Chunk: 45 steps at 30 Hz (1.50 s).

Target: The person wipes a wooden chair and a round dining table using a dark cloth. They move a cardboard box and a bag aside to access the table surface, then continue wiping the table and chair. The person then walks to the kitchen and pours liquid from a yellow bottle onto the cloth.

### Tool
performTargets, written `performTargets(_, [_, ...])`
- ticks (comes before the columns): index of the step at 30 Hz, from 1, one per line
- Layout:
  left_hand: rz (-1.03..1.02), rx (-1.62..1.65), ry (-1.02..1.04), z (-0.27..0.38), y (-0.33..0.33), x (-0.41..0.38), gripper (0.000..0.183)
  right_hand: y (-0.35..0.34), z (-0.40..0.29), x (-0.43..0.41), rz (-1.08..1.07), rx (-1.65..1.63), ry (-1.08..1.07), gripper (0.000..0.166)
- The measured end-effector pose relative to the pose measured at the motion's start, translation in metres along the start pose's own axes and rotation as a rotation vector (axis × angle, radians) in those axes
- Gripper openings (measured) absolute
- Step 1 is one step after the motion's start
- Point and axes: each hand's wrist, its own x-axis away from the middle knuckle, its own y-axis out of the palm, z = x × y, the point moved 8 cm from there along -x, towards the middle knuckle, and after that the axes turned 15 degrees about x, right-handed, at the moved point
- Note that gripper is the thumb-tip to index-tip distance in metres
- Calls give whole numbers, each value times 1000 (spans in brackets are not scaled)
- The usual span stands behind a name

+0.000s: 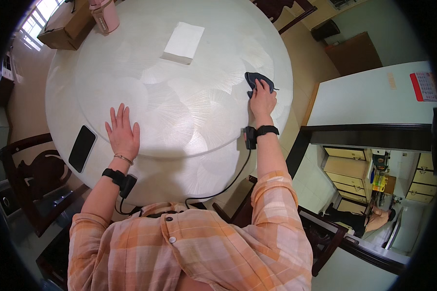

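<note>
My right hand (264,101) grips a dark cloth (255,78) on the right side of a round white table (211,182) with a shell-like fan pattern. Part of the cloth is hidden under my fingers. On the left, my left hand (124,136) rests palm down on the raised round top, fingers spread, holding nothing. A black smartphone (82,149) lies to the left of that hand, near the table's edge. Farther back sits a white rectangular pack (184,42), possibly tissues. Both wrists wear black straps with small cabled devices.
A pink bottle (105,16) and a cardboard box (67,29) stand at the far left of the table. Dark wooden chairs (25,145) surround it. A black cable (236,180) runs from my right wrist toward my body. Through a doorway at right, another person (375,220) is in a kitchen.
</note>
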Motion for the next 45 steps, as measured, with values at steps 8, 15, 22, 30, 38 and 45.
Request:
performTargets(8, [-7, 8, -29, -10, -7, 1, 58, -100, -153, 116, -84, -523, -653, 35])
performTargets(15, [3, 17, 3, -4, -4, 0, 58, 14, 28, -16, -107, -54, 69, 31])
performTargets(22, [2, -18, -11, -10, -8, 0, 59, -92, -231, 136, -60, -661, -663, 37])
performTargets(30, [4, 54, 4, 1, -13, -1, 56, -5, -73, -12, -39, -121, -164, 39])
performTargets(38, [4, 55, -2, 0, -18, -1, 55, -68, -236, 80, -95, -436, -667, 51])
performTargets(45, [3, 41, -14, 1, -16, 2, 56, -76, -144, 89, -90, -484, -589, 53])
